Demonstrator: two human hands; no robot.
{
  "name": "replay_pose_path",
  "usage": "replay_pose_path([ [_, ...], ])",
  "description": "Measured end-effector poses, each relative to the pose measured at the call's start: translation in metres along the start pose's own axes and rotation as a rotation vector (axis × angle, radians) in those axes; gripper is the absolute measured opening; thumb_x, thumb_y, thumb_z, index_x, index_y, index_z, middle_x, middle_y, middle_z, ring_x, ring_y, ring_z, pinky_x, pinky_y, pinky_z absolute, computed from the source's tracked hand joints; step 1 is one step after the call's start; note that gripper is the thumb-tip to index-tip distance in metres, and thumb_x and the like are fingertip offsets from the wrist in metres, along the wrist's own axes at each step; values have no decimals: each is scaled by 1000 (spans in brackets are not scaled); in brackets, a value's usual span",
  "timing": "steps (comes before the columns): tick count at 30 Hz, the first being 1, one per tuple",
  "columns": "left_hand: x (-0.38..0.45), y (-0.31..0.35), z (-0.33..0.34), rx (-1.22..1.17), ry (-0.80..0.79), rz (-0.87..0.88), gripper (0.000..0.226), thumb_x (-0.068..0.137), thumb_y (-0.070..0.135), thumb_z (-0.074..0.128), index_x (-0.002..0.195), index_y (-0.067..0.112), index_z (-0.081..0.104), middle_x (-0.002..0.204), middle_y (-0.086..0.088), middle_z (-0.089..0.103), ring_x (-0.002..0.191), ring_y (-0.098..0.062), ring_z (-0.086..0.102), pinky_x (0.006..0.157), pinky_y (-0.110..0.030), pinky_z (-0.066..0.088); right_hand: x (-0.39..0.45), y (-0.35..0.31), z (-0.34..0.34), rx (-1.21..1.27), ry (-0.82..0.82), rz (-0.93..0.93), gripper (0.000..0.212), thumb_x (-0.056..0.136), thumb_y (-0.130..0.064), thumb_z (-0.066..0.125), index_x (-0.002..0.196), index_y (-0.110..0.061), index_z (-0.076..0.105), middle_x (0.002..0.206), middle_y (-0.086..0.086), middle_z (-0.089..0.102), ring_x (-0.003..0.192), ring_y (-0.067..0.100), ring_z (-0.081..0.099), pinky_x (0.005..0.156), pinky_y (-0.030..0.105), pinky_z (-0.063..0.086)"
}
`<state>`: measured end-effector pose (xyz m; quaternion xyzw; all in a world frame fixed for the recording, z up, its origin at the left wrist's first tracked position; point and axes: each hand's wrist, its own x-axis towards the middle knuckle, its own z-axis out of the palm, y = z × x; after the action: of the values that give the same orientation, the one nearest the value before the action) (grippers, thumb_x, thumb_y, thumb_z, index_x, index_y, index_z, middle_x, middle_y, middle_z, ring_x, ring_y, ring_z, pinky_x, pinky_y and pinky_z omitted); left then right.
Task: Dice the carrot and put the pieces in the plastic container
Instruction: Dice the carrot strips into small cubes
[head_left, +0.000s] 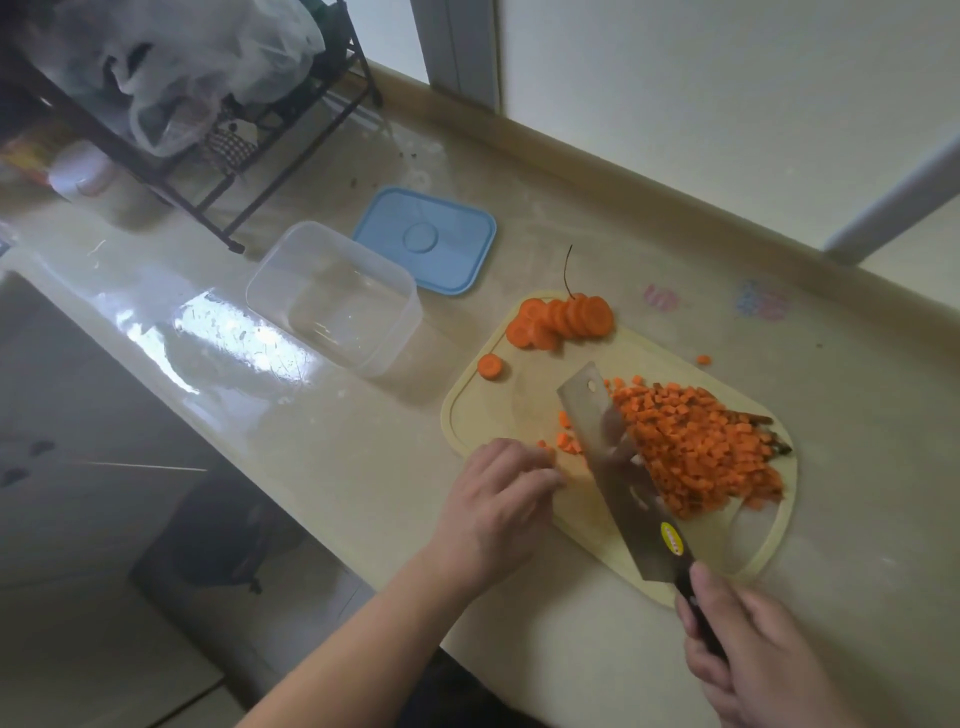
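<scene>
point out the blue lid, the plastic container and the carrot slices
blue lid (425, 240), head view, its flat top
plastic container (332, 297), head view, its clear floor
carrot slices (561, 321), head view, middle of the row

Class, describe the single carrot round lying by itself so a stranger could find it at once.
Start at the pale yellow cutting board. At its far left corner, below the overlapping row of orange carrot slices, lies one orange carrot round. It alone lies flat and touches no other piece.
</scene>
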<state>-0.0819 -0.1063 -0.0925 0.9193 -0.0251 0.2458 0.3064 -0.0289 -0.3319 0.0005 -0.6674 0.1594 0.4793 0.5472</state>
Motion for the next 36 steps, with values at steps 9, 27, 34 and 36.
replay_pose_path([
  [9, -3, -4, -4, 186, -70, -8, 21, 86, 13, 75, 106, 19, 75, 109, -2, 65, 98, -30, 54, 79, -40, 45, -1, 5, -15, -144, 119, -142, 93, 28, -98, 57, 61, -11, 48, 47, 8, 30, 38, 10, 21, 42, 12, 18],
  [27, -13, 1, 6, 323, -22, -88, 6, 88, 28, 75, 88, 22, 73, 102, 6, 59, 92, -24, 48, 78, -37, 35, 2, 19, -17, -268, 152, -184, 95, 36, -101, 49, 67, -11, 50, 48, 6, 33, 42, 15, 24, 44, 17, 19],
  [34, -22, 1, 6, 314, -36, -59, 7, 93, 26, 74, 99, 23, 74, 103, 6, 64, 93, -23, 49, 77, -37, 37, 5, 22, -15, -289, 165, -206, 96, 39, -100, 51, 67, -8, 51, 46, 6, 34, 45, 17, 31, 42, 18, 21],
  [36, -19, 2, 8, 301, -22, -79, 7, 94, 25, 72, 99, 21, 74, 105, 7, 65, 94, -22, 50, 78, -36, 37, 5, 19, -15, -286, 152, -206, 96, 36, -100, 52, 63, -9, 52, 45, 7, 34, 42, 17, 34, 41, 18, 23],
])
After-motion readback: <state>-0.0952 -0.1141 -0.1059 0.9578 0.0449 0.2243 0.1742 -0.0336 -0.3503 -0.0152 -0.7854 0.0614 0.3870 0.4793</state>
